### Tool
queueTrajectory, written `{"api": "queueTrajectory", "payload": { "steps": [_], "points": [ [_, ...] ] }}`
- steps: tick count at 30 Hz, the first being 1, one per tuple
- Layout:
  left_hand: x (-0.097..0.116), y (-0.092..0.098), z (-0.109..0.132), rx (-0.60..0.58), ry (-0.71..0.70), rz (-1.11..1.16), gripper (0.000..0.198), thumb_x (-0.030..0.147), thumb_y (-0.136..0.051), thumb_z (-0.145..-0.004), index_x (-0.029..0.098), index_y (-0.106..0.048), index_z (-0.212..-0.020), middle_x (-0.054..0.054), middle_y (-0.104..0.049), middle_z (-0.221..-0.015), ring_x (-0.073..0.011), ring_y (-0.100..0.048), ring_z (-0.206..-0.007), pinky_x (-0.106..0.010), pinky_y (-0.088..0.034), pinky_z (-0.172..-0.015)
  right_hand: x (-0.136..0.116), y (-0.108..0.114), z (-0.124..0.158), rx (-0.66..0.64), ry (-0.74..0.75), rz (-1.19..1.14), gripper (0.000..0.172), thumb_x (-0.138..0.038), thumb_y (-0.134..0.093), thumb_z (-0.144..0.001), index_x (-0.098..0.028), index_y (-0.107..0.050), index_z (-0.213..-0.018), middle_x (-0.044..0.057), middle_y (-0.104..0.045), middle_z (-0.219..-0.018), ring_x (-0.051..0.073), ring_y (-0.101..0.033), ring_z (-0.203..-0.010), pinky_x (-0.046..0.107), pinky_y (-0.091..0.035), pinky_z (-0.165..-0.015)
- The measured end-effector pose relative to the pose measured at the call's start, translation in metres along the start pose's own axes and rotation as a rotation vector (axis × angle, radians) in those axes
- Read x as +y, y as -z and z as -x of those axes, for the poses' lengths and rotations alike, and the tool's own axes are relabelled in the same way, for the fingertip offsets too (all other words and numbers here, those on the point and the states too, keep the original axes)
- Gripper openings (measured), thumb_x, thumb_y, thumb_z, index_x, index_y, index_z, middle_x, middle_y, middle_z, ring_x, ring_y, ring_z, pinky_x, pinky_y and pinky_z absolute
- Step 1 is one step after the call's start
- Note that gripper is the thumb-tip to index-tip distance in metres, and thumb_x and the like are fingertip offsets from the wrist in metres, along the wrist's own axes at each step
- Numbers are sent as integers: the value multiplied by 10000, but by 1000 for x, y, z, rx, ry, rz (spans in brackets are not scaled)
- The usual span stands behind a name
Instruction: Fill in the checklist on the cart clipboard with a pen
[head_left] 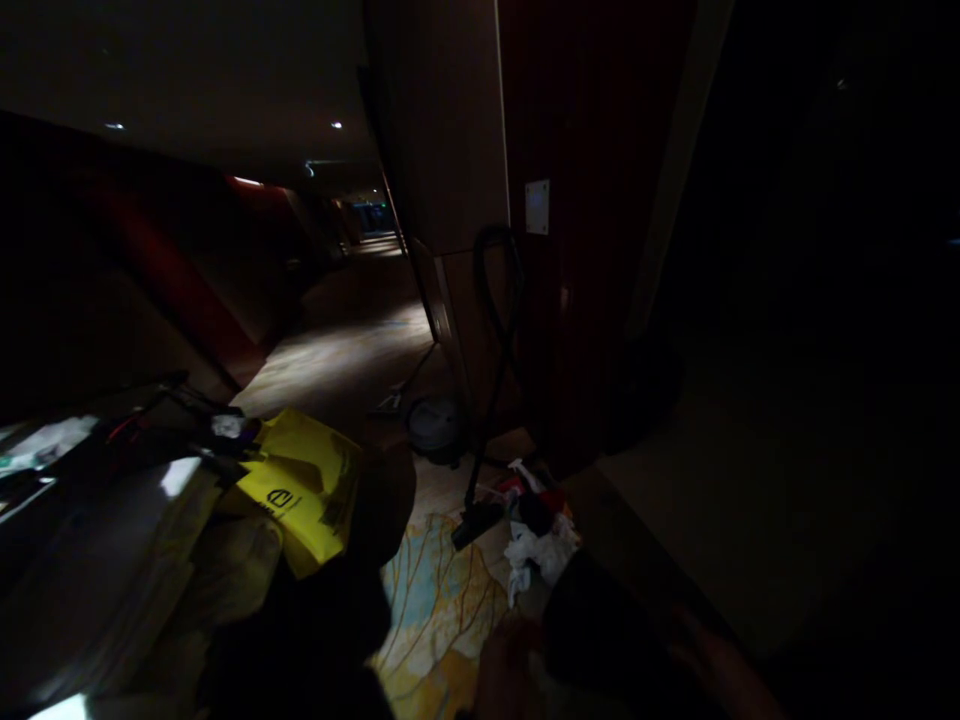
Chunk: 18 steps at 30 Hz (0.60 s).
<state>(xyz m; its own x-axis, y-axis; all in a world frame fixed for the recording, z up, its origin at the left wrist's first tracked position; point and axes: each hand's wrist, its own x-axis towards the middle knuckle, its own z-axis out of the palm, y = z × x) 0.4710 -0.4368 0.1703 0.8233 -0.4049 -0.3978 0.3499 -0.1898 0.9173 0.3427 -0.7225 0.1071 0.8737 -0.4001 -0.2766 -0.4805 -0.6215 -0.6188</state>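
Note:
In the head view, what looks like my left hand (511, 665) is low in the middle, dim and blurred, above the patterned carpet (431, 600). Farther right, what seems to be my right hand (720, 660) or forearm is barely lit. Between them sits a black shape (592, 615) whose kind I cannot make out. The fingers of both hands are lost in the dark, so any grip is hidden. Just beyond lies a heap of crumpled white rubbish (544, 550) with some red in it. Beside it on the floor is the vacuum cleaner's floor head (478, 523).
A round vacuum cleaner (435, 425) stands by the wall corner, its black hose (499, 345) rising against the panel. At left, a yellow bag (304, 485) hangs on a loaded cart (112, 560). Beyond runs a dim corridor (360, 330). A dark doorway is at right.

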Motion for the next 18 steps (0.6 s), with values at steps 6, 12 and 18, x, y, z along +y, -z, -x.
{"api": "queueTrajectory", "payload": {
  "steps": [6,12,18],
  "points": [
    [102,-93,-102,-335,-13,514,223,214,-560,-526,99,-675,-678,-18,-593,-517,-86,-499,-466,-209,-325,-497,-117,26,-91,-108,86,-592,826,-509,-757,-551,-168,-569,-1279,17,-615,-718,195,-572,-691,295,-484,-669],
    [119,-111,-187,-313,-77,527,578,361,-719,-700,113,-528,-1186,-131,-717,-971,-188,-665,-834,-319,-507,-811,-98,71,-169,-124,-8,-732,705,-832,-648,-563,-134,-606,-650,15,-513,-626,126,-437,-624,260,-357,-621],
    [93,-160,-259,-403,-284,-107,1010,554,-792,-586,250,-334,-1434,-135,-499,-1435,-315,-427,-1357,-423,-406,-1121,-92,153,-228,268,-350,-1436,663,-657,-870,-369,-170,-507,-632,-53,-434,-607,78,-385,-580,213,-365,-590]
  ]
}}
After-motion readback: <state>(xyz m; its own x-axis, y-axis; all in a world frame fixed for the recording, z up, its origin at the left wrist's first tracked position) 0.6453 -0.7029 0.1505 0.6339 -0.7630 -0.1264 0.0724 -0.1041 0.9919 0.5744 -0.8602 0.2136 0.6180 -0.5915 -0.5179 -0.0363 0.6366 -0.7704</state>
